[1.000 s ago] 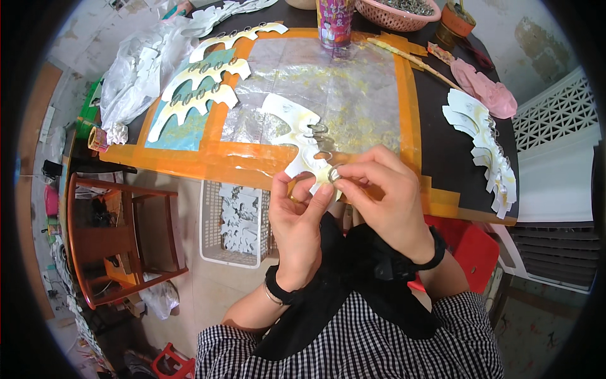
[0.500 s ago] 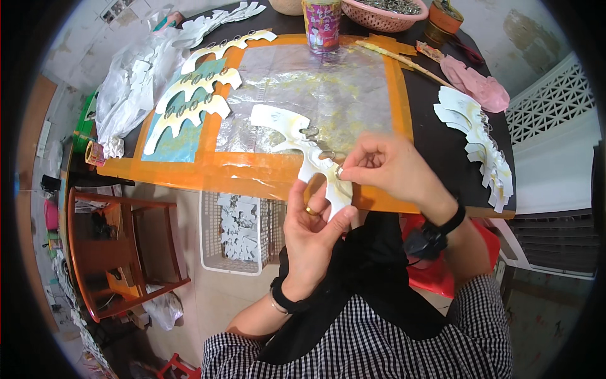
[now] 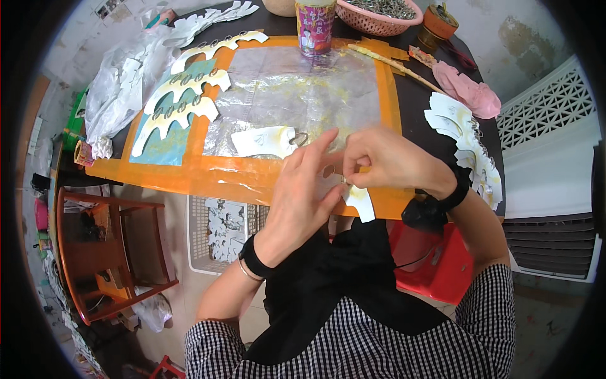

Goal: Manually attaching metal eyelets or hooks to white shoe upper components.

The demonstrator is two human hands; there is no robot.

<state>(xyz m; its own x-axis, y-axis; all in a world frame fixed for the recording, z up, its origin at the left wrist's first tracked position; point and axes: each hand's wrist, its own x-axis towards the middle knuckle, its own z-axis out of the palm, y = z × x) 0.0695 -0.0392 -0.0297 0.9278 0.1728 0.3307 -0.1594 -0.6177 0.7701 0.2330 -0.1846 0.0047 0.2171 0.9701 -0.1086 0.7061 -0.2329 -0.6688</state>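
Note:
A white curved cutout strip (image 3: 264, 141) with yellowish smears and metal rings along it lies at the table's near edge, its right end (image 3: 361, 201) sticking out past my hands. My left hand (image 3: 291, 203) rests over its middle, fingers stretched out and thumb spread toward the right end. Between my hands a metal ring (image 3: 329, 170) shows. My right hand (image 3: 386, 163) is closed in a pinch on a small metal ring (image 3: 344, 180) at the strip; the fingertips partly cover it. Much of the strip's middle is hidden under my left hand.
Ringed strips (image 3: 183, 114) lie at the left, and a stack of white strips (image 3: 464, 142) at the right. Behind stand a purple cup (image 3: 314, 31), a pink basket (image 3: 379, 22) of metal pieces and an orange pot (image 3: 440, 22). A stick (image 3: 394, 64) lies nearby.
My left hand has gone from gripping the strip from below to lying over it with fingers stretched. The strip has come down onto the table edge. The view has shifted slightly.

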